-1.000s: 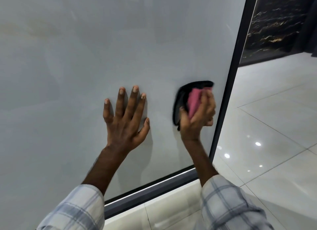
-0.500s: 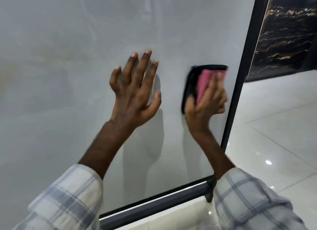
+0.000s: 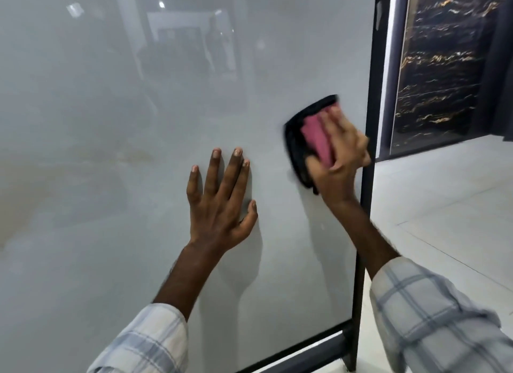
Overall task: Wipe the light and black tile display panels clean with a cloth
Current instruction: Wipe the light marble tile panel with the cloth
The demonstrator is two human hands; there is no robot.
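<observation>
The big light tile panel (image 3: 111, 178) stands upright and fills most of the view. It is shiny, and blurry shapes of a room show in it. The left hand (image 3: 219, 206) lies flat on the panel with its fingers straight and spread out. It holds nothing.

The right hand (image 3: 338, 156) is a little higher and to the right, apart from the left hand. Its fingers and thumb are bent around a folded cloth (image 3: 311, 139), and it pushes the cloth against the light panel. The cloth is pink with a black side. It sits near the right edge of the panel, just beside the dark frame (image 3: 379, 67). The right hand looks blurry.

The black tile panel (image 3: 438, 67) with gold streaks stands farther back on the right, past the frame. No hand touches it. A shiny white tile floor (image 3: 444, 206) lies below it. Both arms wear checked sleeves (image 3: 144, 345).
</observation>
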